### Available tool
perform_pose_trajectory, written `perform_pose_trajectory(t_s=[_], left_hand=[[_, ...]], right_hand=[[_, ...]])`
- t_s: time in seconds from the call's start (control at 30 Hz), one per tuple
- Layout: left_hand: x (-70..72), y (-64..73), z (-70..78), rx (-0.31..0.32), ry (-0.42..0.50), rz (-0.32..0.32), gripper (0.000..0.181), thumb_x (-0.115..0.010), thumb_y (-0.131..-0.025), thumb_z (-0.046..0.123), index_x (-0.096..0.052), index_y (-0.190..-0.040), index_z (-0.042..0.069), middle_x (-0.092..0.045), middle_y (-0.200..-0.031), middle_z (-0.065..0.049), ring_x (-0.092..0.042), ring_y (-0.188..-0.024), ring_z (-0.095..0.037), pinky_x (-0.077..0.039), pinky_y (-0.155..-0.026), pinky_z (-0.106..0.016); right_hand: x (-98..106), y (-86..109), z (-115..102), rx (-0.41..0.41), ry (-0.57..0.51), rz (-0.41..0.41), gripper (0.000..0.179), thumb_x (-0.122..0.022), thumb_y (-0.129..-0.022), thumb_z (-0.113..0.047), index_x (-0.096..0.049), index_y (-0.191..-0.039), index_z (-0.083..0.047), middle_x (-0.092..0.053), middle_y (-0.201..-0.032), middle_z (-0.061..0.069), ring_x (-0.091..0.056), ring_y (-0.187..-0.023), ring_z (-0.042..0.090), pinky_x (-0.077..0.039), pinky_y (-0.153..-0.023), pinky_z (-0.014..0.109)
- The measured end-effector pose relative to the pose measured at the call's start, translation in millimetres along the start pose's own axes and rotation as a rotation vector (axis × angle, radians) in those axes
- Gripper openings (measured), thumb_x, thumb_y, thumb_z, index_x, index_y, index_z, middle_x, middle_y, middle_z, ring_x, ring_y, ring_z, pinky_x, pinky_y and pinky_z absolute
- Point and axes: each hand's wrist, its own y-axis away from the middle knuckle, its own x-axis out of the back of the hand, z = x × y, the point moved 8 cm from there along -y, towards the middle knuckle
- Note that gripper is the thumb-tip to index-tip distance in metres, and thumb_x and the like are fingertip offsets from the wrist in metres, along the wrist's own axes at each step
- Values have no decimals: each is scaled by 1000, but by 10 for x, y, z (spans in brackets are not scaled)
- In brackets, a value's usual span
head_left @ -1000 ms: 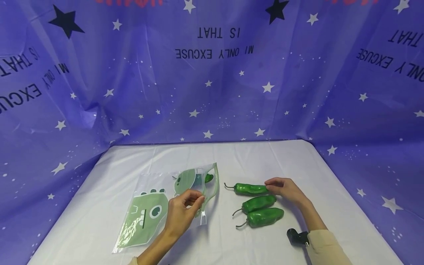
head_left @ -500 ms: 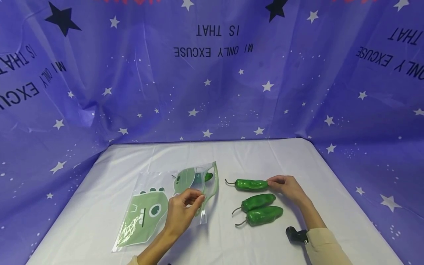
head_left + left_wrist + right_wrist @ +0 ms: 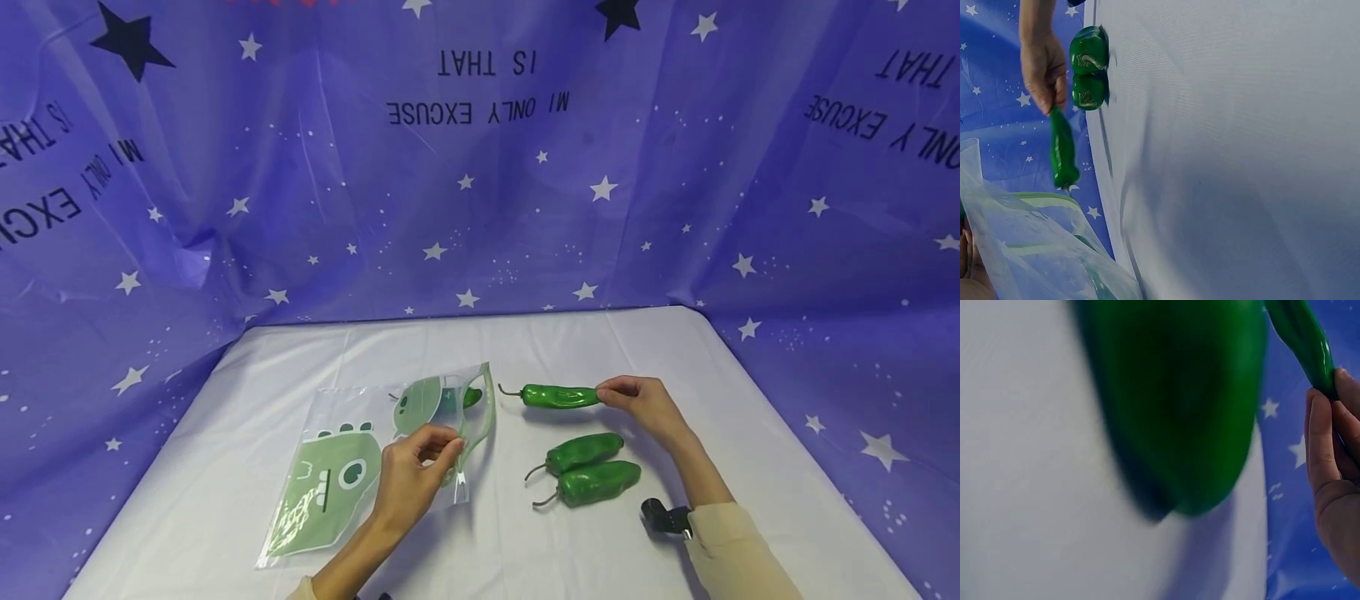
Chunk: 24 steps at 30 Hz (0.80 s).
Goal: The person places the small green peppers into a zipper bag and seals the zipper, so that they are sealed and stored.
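My left hand (image 3: 416,475) pinches the near side of the mouth of a clear plastic zip bag (image 3: 330,500) printed with a green cartoon dinosaur. The mouth gapes towards the right. Inside lies one green pepper (image 3: 472,397), partly hidden by the print. Between thumb and fingers, my right hand (image 3: 648,408) pinches another green pepper (image 3: 558,397) by its pointed tip. This pepper hangs off the table in the left wrist view, its stem end towards the bag's mouth but apart from it. Two more green peppers (image 3: 585,453) lie side by side nearer the person.
A white cloth covers the table (image 3: 570,342). Behind and at both sides hangs a purple curtain (image 3: 465,208) with stars and lettering. A black device (image 3: 663,517) sits at the right wrist by the beige sleeve (image 3: 738,554).
My right hand has lifted the pepper and carried it away from the two others, slightly leftward towards the bag's mouth. The left hand and the bag have stayed in place.
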Motion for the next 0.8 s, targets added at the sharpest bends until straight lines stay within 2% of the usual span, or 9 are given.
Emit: perform_pose_trajectory(t_s=[0.17, 0.3, 0.53, 0.8], left_hand=[[11, -47, 196, -7, -1, -4, 14, -75, -74, -10, -67, -79, 1, -68, -70, -6, -63, -56, -16, -53, -54, -24], [26, -70, 310, -10, -2, -14, 13, -74, -74, -11, -67, -78, 0, -67, -69, -8, -64, -56, -18, -53, -54, -24], [8, -55, 368, -54, 31, -16, 16, -74, -72, -13, -67, -78, 0, -68, -69, -8, -63, -56, -15, -53, -53, -22], [-27, -42, 390, -81, 48, -28, 17, -74, -72, -15, -67, -79, -1, -68, -69, -9, -64, -56, -16, -53, -53, -22]], right_hand=[[-11, -29, -250, 52, -34, -9, 32, -72, -84, -37, -72, -101, -10, -71, -95, 3, -64, -90, 16, -51, -82, 38], [-35, -46, -381, 71, -49, -9, 29, -73, -84, -33, -72, -99, -9, -71, -93, 3, -64, -88, 16, -52, -79, 35], [-183, -86, -511, 86, -55, -21, 22, -76, -82, -29, -73, -94, -10, -71, -88, 3, -63, -84, 17, -50, -72, 31], [-416, -87, -669, 156, 10, -47, 18, -77, -81, -27, -74, -90, -12, -70, -83, 1, -64, -78, 16, -52, -70, 31]])
